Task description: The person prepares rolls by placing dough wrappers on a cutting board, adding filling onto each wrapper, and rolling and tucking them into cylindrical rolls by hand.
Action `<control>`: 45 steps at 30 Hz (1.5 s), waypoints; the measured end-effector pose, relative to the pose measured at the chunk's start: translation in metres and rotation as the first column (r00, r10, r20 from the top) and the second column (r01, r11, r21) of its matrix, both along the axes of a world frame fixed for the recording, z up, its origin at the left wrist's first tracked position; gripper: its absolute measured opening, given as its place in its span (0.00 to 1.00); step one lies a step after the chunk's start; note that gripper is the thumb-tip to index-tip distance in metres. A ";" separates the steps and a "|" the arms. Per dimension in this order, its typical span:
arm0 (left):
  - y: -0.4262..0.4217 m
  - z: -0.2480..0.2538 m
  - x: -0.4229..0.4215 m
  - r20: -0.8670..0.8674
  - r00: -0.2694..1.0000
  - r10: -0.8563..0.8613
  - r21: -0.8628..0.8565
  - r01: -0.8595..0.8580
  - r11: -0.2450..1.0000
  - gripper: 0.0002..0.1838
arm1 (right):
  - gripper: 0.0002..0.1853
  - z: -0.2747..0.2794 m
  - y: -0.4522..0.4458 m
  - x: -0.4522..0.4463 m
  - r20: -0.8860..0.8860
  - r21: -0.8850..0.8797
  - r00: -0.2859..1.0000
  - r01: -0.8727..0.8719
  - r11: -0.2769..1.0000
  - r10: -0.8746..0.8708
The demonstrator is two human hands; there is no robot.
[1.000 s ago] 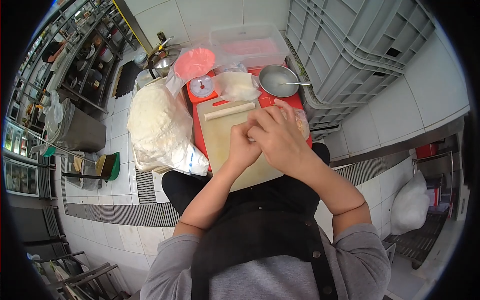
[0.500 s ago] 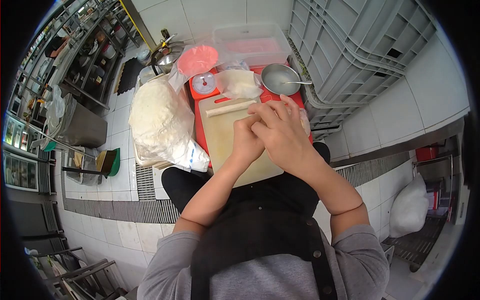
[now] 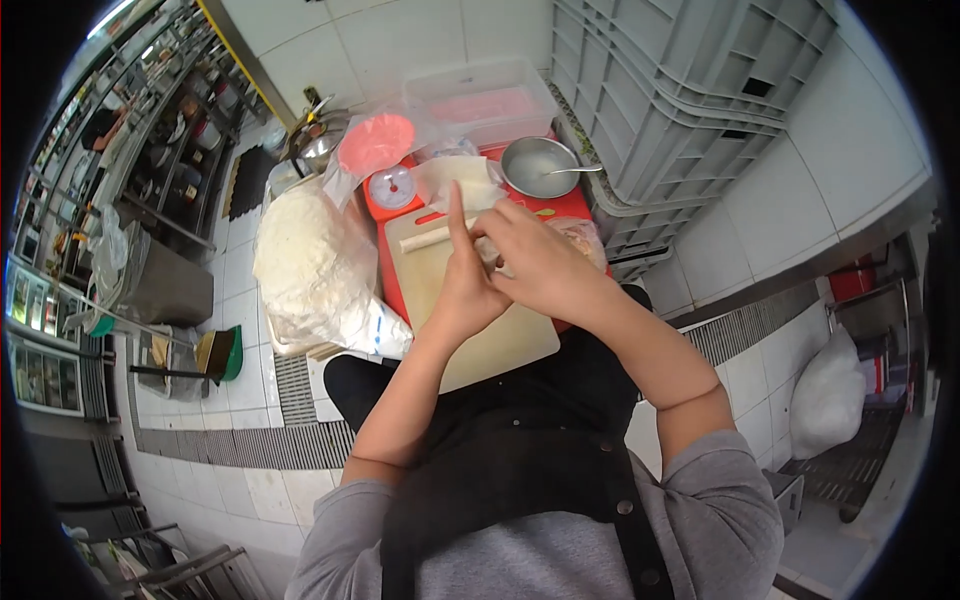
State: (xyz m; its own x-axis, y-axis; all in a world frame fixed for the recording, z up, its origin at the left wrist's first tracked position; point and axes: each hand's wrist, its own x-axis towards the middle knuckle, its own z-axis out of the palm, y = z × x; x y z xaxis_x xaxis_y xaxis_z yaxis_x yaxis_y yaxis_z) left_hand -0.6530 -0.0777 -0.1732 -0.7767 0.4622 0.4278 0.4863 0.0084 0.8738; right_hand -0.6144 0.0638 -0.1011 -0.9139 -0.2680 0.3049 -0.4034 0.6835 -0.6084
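Note:
My left hand [image 3: 468, 285] is over the cutting board [image 3: 430, 280], one finger stretched up and its other fingers mostly behind my right hand. My right hand [image 3: 545, 262] leans against it with bent fingers pressed together; a small pale patch shows between the hands, too small to name. Left of my fingers, a pale rolled wrapper [image 3: 424, 239] lies along the board's far end. Just beyond it rests a stack of thin whitish wrapper sheets [image 3: 470, 182] on plastic. Beside my right hand is a plastic bag of food [image 3: 582, 240], partly hidden.
A metal bowl [image 3: 538, 163] with a spoon stands beyond my right hand. Left are a red scale [image 3: 392, 188], a pink bowl [image 3: 377, 143] in plastic and a large bag of cream-coloured food [image 3: 310, 265]. Grey crates [image 3: 680, 110] rise at right; a clear tub [image 3: 485, 100] sits behind.
My left hand has turned, a finger now pointing up where it was bent in against my right hand. The view has shifted slightly. The rolled wrapper stays on the board.

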 end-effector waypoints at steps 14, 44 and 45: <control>0.023 -0.051 0.067 -0.255 0.952 0.170 0.181 -0.126 0.975 0.39 | 0.07 0.024 0.010 -0.062 0.020 -0.054 0.969 -0.243 0.969 0.244; -0.023 -0.059 -0.029 0.421 0.892 0.165 0.132 -0.241 0.961 0.19 | 0.17 -0.176 0.100 -0.170 0.011 -0.019 0.891 0.455 0.890 -0.455; -0.022 -0.065 -0.029 0.440 0.883 0.164 0.143 -0.249 0.958 0.20 | 0.16 -0.180 0.115 -0.182 -0.180 0.197 0.833 0.551 0.811 -0.522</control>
